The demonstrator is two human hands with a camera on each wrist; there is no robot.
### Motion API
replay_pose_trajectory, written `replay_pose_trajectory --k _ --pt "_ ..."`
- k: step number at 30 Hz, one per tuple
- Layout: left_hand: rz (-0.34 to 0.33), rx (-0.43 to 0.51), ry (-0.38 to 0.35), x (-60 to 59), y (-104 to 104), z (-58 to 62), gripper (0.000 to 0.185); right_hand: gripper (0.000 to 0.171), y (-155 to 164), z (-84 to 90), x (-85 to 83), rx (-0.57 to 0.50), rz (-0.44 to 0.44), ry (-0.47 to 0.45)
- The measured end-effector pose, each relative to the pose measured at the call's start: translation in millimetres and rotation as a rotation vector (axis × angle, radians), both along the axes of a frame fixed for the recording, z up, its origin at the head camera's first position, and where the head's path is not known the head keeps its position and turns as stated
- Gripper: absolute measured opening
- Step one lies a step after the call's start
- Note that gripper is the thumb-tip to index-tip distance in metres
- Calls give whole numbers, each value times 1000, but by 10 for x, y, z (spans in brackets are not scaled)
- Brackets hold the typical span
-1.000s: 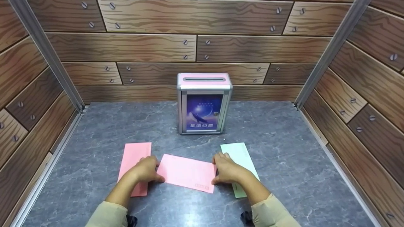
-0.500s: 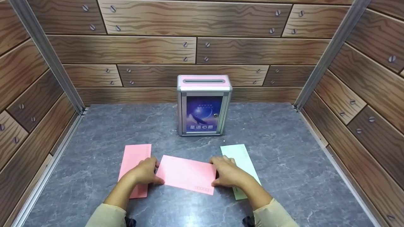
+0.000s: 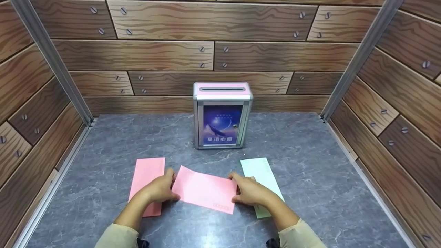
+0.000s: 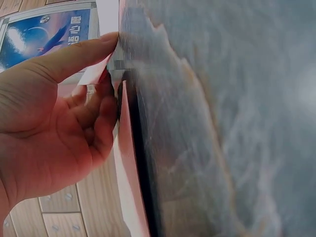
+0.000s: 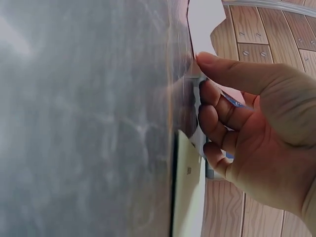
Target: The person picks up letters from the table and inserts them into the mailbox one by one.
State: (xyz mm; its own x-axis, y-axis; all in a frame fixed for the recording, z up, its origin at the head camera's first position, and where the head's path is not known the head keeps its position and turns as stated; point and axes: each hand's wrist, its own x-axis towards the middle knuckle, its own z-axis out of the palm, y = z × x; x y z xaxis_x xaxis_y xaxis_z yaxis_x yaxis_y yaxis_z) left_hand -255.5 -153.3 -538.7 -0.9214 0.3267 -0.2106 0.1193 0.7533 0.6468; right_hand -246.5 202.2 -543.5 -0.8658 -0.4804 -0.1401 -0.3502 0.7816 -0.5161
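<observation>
A: Head view: what do the hands hold?
B: Left hand (image 3: 159, 188) and right hand (image 3: 250, 191) each pinch a short end of the pink envelope (image 3: 204, 189), every grip clamped with thumb on top and fingers curled beneath. It sits lifted just above the grey tabletop (image 3: 310, 179), near the front.
A: What lies around it?
B: A second pink envelope (image 3: 147, 172) lies under the left hand, a pale green envelope (image 3: 262, 171) under the right. A silver letterbox (image 3: 222, 115) stands upright behind, slot on top.
</observation>
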Motion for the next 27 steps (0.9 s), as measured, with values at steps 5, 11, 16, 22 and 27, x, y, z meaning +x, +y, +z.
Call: replay_pose_trajectory --k 5,11,16,22,27 --pt "-40 109 11 -56 -37 30 56 44 59 -3 -31 -124 11 -42" --pt "-19 254 37 -121 -59 92 61 35 124 9 -75 -274 -3 -109" --pt "45 338 19 -135 -36 136 62 38 135 10 -69 -277 -8 -108" --pt "107 456 -18 -149 4 162 54 40 123 18 -64 -246 -17 -105" --pt "184 532 -15 -155 62 209 52 36 118 41 -66 -219 17 -102"
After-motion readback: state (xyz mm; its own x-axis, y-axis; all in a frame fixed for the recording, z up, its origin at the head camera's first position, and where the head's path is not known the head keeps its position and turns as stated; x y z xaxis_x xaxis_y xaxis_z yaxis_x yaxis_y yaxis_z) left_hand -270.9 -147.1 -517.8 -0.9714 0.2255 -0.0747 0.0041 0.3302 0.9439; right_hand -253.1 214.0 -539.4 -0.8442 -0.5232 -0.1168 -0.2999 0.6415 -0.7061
